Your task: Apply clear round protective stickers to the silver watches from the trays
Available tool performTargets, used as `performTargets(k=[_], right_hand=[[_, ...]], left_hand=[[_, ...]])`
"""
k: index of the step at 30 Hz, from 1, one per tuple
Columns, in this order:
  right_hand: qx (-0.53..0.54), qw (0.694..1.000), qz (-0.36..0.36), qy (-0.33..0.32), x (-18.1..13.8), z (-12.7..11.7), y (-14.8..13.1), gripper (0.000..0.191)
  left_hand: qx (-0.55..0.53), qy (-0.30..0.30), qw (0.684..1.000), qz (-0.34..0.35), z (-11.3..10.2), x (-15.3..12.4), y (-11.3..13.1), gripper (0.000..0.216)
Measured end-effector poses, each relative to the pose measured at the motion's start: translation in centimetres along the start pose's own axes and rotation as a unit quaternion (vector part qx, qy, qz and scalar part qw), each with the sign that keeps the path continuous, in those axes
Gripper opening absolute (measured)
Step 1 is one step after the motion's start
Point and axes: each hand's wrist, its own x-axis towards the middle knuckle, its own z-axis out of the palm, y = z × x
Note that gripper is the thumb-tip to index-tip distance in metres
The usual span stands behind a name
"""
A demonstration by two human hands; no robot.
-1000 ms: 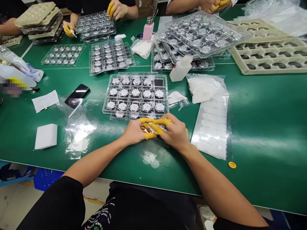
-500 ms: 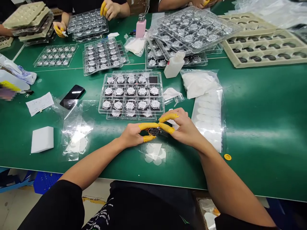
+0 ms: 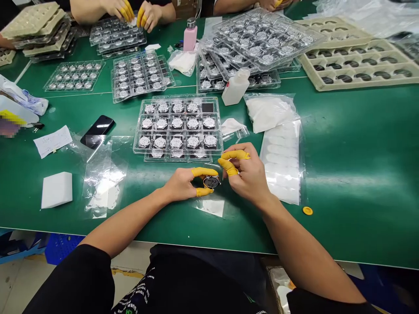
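Note:
My left hand (image 3: 183,184) grips a round watch case (image 3: 211,181) by its edge between thumb and forefinger, both in yellow finger cots. The case has a dark back with pale markings facing up. Just right of it, my right hand (image 3: 247,172) is raised, its yellow-cotted thumb and forefinger pinched together and apart from the watch case. Whatever lies between those fingertips, if anything, is too small to make out. Below the watch case lies a clear plastic sheet with a white piece (image 3: 211,206). Beyond my hands stands a clear tray (image 3: 135,147) of watch cases, stacked on another.
A white foam block (image 3: 56,190), clear bags (image 3: 104,183) and a phone (image 3: 98,131) lie left. Right are a strip of white pads (image 3: 280,161), a yellow finger cot (image 3: 307,211) and a white bottle (image 3: 235,86). Across the table, a co-worker's hands (image 3: 149,16) work over trays.
My right hand has drawn back slightly from the watch case, its fingers curled more tightly. The watch case now shows more of its back. Round pale pieces by the sheet no longer show.

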Motion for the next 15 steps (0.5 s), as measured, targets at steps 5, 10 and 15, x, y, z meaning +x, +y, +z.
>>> performTargets(k=[5,10,15], right_hand=[[-0.039,0.996,-0.076,0.011,0.1,0.0,0.1,0.020],[-0.084,0.995,-0.028,0.055,-0.2,0.9,-0.3,0.015],[-0.049,0.988,0.071,0.132,-0.2,1.1,-0.7,0.007]], left_hand=[[-0.042,0.030,0.999,-0.008,0.0,0.1,0.2,0.043],[-0.097,-0.009,0.994,-0.044,0.4,-0.1,0.9,0.049],[-0.162,-0.013,0.984,-0.076,1.0,-0.2,1.0,0.051]])
